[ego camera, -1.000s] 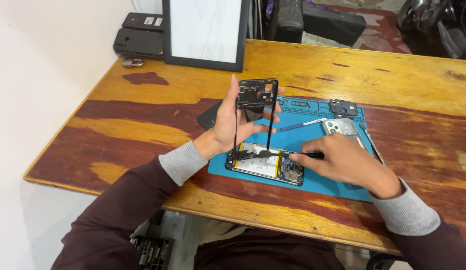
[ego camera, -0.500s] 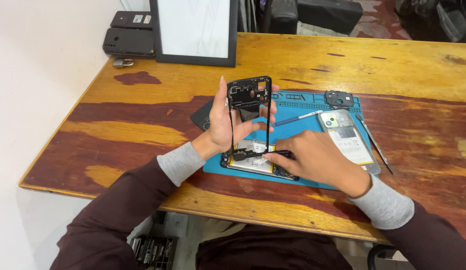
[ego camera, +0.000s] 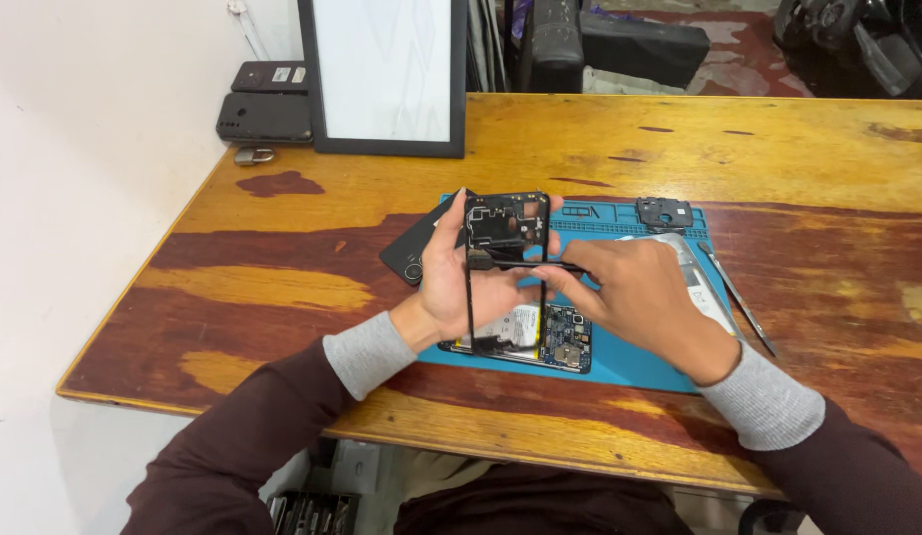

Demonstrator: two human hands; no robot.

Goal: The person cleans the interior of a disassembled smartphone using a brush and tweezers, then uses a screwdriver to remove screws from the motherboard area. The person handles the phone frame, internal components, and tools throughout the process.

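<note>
Left hand (ego camera: 451,287) grips black phone frame (ego camera: 508,260) upright above blue mat (ego camera: 619,362). Right hand (ego camera: 634,297), lifted off opened phone (ego camera: 530,337) at 6 o'clock since a second ago, now pinches thin tool (ego camera: 540,265) against frame on bench (ego camera: 283,287).

Even, soft daylight is filling the frame; no hard shadows are falling. A broad pale sheen is glaring off the varnished wooden table (ego camera: 758,149) toward upper right. The white wall (ego camera: 75,198) at left is reading bright, near overexposed. Focus is holding centrally; edges are softening slightly.
</note>
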